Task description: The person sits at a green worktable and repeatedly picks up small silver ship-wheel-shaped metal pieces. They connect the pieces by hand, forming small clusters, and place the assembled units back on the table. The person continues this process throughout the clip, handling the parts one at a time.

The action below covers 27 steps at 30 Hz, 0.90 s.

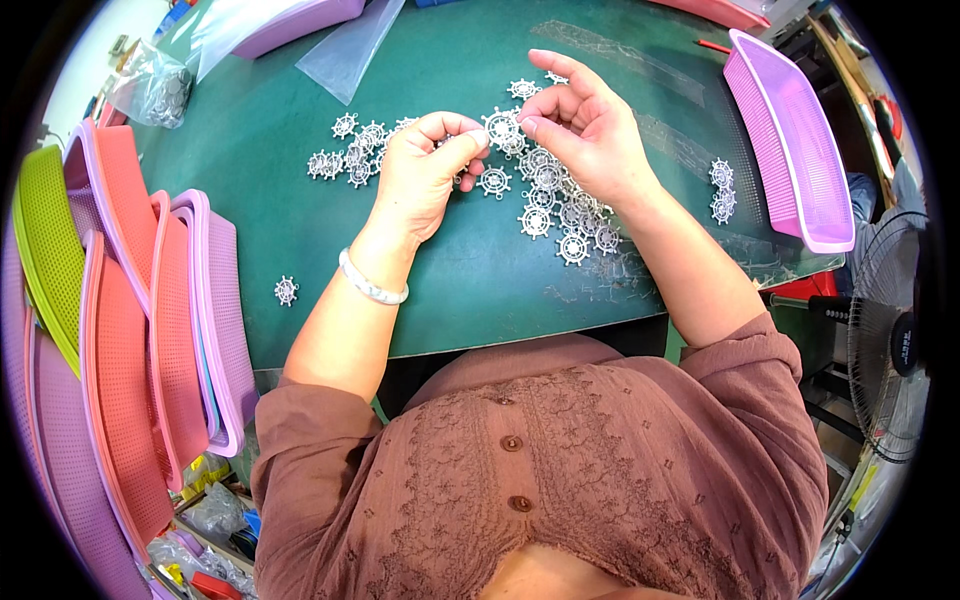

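Note:
A silver ship-wheel charm (pixel 503 127) is pinched at its left edge by the thumb and forefinger of my left hand (pixel 425 165). At the charm's right edge, the thumb and forefinger of my right hand (pixel 595 140) come together, its other fingers raised; what lies between those fingertips is too small to make out. Beneath and beside my right hand spreads a pile of similar charms (pixel 545 180). A second group of charms (pixel 358 155) lies left of my left hand, partly hidden by it.
The green table (pixel 440 290) also bears a lone charm (pixel 286 291) at left and several charms (pixel 722 190) at right. A purple basket (pixel 790 150) stands at the right edge; stacked baskets (pixel 120 300) crowd the left. Clear plastic bags (pixel 350 50) lie at the back. A fan (pixel 890 340) stands at right.

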### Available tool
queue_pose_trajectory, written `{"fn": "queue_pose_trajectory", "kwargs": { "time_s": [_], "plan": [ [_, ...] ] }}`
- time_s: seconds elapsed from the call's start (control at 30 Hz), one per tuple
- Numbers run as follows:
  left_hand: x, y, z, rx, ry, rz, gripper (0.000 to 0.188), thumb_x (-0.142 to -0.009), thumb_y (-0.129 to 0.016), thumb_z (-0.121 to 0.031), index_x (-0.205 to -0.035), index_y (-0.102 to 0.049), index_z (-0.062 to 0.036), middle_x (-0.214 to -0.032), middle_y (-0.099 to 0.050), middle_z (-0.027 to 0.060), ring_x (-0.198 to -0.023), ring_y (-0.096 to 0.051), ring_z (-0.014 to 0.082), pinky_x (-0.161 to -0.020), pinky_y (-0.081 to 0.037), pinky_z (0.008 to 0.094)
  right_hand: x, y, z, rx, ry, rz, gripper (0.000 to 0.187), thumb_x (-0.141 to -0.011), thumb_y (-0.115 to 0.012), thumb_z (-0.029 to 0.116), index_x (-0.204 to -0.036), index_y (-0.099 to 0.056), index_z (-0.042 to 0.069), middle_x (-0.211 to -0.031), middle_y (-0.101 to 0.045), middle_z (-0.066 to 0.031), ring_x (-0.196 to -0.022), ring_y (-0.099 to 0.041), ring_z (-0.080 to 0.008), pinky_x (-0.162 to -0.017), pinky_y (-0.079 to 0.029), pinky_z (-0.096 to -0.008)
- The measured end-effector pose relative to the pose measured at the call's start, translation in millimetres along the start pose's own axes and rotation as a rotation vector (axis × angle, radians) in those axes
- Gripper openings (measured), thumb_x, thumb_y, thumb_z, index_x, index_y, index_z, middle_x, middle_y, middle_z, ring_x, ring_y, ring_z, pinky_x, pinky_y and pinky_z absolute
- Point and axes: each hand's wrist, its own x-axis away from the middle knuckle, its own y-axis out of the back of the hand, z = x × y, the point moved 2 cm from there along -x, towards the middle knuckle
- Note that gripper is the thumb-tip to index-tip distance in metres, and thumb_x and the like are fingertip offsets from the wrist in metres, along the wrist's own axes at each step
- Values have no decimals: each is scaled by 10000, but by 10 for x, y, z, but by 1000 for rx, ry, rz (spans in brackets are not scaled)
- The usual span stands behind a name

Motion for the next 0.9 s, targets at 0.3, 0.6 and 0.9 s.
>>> {"fn": "queue_pose_trajectory", "kwargs": {
  "time_s": [0.3, 0.6, 0.9],
  "plan": [
    [2, -9, 2, -3, 11, 4, 48, -827, -599, -84, -848, -592, -41, -745, -582, 30, -642, -524, 101, -533, -403, 223, 0, 0, 12, 2, 12, -1, 520, -791, -602, -13, -1265, -389, 0, -811, -601, -29, -762, -566, -76, -720, -446, -219],
    [-6, 0, 18, -9, -1, 8, 56, -825, -614, -90, -852, -589, -47, -750, -582, 30, -645, -526, 101, -532, -405, 223, -1, 2, 16, 28, 51, -2, 520, -789, -595, -23, -1266, -390, 5, -800, -593, -19, -754, -560, -66, -725, -441, -217],
    [-2, -6, 17, 10, -6, 4, 58, -822, -615, -78, -861, -584, -48, -768, -587, 34, -653, -533, 107, -536, -406, 227, 7, -5, 37, 25, 90, -2, 528, -782, -587, -40, -1269, -389, 9, -802, -592, -20, -757, -559, -68, -731, -440, -223]
  ]
}}
